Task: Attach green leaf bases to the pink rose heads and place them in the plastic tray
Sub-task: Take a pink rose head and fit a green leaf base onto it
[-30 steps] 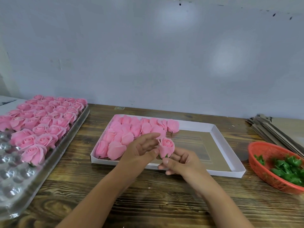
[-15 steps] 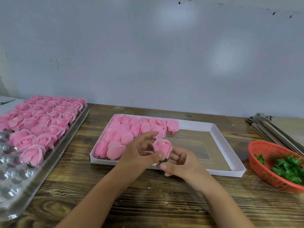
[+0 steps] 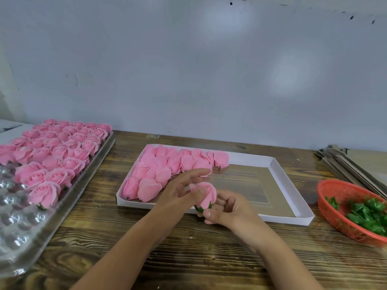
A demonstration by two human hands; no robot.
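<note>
Hands: right hand (image 3: 227,208) pinches leaf base (image 3: 204,206) under rose (image 3: 206,193); left hand (image 3: 180,190) fingers pinch rose, forefinger extended
Rose: held above box (image 3: 293,197) front edge; tray (image 3: 62,201) well left
Technique: seat base squarely; don't crush petals
Writing: none legible

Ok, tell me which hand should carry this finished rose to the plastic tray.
Left, probably. The left hand is nearer the plastic tray on the left, and its fingers already pinch the rose. The right hand would have to cross over.
</note>
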